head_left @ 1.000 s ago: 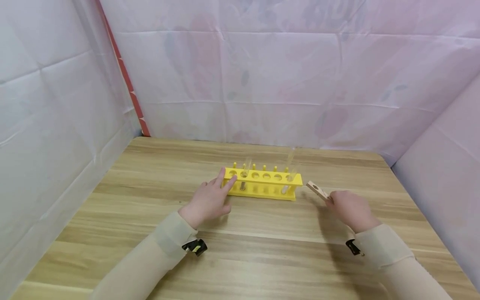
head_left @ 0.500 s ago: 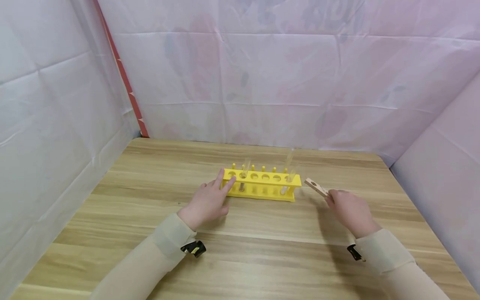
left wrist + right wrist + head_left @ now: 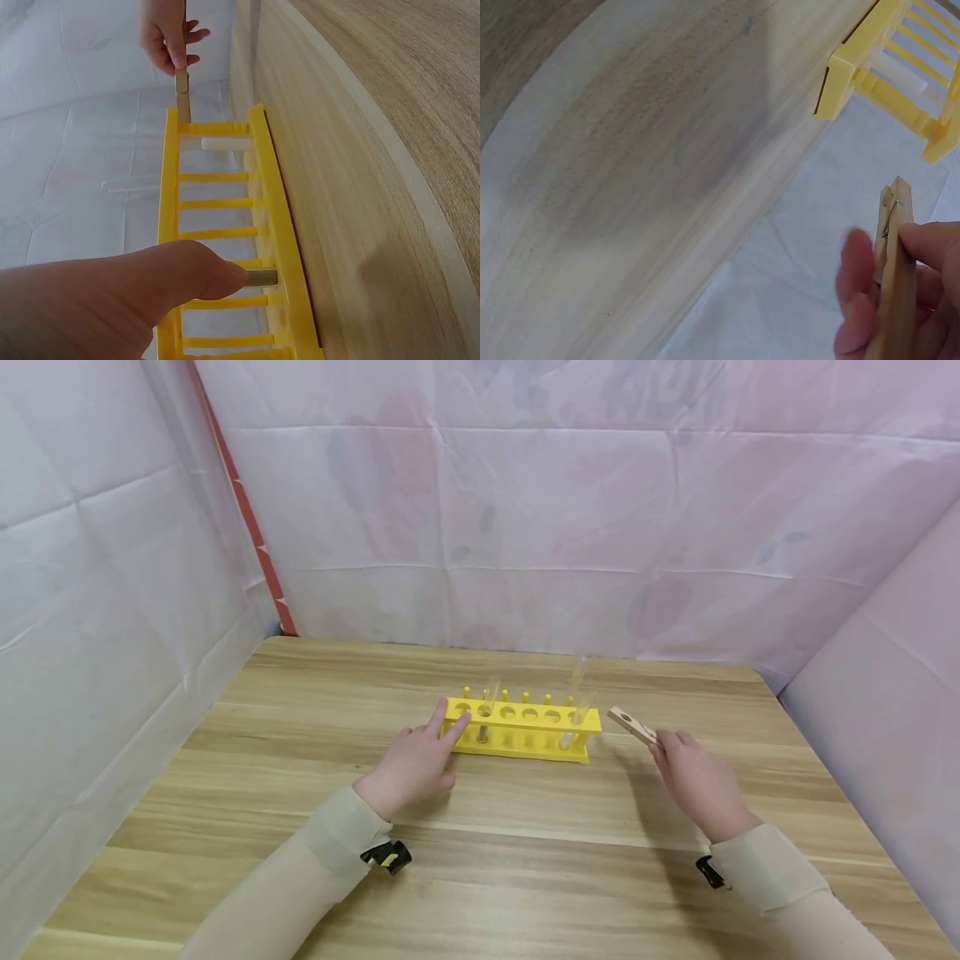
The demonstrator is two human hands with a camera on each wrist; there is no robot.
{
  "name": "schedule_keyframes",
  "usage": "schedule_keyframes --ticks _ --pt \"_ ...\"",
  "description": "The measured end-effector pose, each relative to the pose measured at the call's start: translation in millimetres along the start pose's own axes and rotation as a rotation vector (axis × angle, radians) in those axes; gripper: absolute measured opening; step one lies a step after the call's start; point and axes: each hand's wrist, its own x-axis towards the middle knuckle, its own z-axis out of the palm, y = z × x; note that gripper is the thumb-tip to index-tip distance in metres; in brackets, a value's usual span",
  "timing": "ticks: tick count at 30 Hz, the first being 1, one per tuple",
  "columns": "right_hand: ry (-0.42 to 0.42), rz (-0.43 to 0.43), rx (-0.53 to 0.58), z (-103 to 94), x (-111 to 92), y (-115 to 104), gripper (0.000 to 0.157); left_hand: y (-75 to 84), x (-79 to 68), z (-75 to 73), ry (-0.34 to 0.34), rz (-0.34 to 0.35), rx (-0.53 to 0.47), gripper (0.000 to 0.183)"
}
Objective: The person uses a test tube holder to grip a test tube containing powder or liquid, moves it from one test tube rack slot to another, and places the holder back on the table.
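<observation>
A yellow test tube rack (image 3: 525,714) stands on the table. My left hand (image 3: 412,764) rests two extended fingers on its left end; in the left wrist view the thumb (image 3: 187,274) overlaps the rack's front. One test tube (image 3: 490,697) with dark contents stands in a left hole, and another tube (image 3: 567,739) with white contents in the rightmost hole. Behind that, a clear tube (image 3: 577,675) rises at the peg row. My right hand (image 3: 697,781) pinches a wooden test tube holder (image 3: 632,725), whose tip points at the rack's right end, a short gap away.
The wood-grain table (image 3: 525,877) has pale patterned sheets (image 3: 540,510) hanging behind it and on both sides. A red strip (image 3: 247,518) runs down the back left corner.
The wooden test tube holder's tip has risen slightly, and the right hand has turned a little with it. The left hand keeps its place on the rack; the head view has shifted a touch.
</observation>
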Motion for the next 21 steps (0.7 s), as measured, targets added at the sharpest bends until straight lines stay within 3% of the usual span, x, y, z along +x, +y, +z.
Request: schedule_keyframes --ticks 21 --pt "-0.007 -0.004 0.014 -2.0 0.8 0.3 0.011 1.7 -1.6 -4.6 -0.013 0.0 0.001 0.08"
